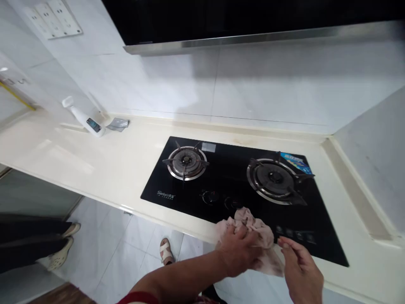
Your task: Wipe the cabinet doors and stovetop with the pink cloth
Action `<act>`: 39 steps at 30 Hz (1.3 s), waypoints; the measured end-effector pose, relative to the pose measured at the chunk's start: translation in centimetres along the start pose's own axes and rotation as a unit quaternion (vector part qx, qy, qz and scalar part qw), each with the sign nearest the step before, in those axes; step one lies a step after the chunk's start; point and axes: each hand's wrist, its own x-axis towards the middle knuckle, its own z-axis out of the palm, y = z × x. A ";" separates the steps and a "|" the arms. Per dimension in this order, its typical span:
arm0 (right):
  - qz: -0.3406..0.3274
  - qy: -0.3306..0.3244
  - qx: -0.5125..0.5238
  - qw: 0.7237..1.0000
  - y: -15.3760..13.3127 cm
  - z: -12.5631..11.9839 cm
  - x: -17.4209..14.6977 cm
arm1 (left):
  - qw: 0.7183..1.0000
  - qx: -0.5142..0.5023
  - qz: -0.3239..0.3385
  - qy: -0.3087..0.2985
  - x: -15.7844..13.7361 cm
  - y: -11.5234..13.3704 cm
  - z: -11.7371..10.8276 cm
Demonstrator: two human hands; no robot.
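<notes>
A crumpled pale pink cloth [253, 226] lies bunched at the front edge of the black glass gas stove [228, 169], and part of it hangs over the counter's edge. My left hand [238, 251] is closed over the cloth, its fingers pressing into the folds. Just right of it, my right hand [300, 270] has thumb and forefinger pinched together over the stove's front edge. Whatever those fingertips hold, if anything, is too small to make out. Two dark control knobs [210, 196] sit beyond the cloth, between the left burner [186, 162] and the right burner [274, 180].
A white spray bottle [84, 118] and a small grey packet [118, 124] rest on the cream counter [95, 169] near the wall. Above the stove juts a black range hood [253, 21]. Another person's legs [31, 245] are at the lower left.
</notes>
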 end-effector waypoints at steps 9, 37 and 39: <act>-0.340 0.012 -0.116 0.933 1.8 10.3 -1.3 | 0.978 0.014 -0.205 0.029 -11.4 -9.2 -3.0; -0.456 -0.041 -0.235 0.858 -4.1 26.5 -10.1 | 0.877 0.020 -0.428 0.217 -23.5 -32.5 -16.2; -0.447 -0.034 -0.237 0.862 -3.8 26.6 -10.0 | 0.902 0.020 -0.402 0.157 -22.0 -31.9 -15.1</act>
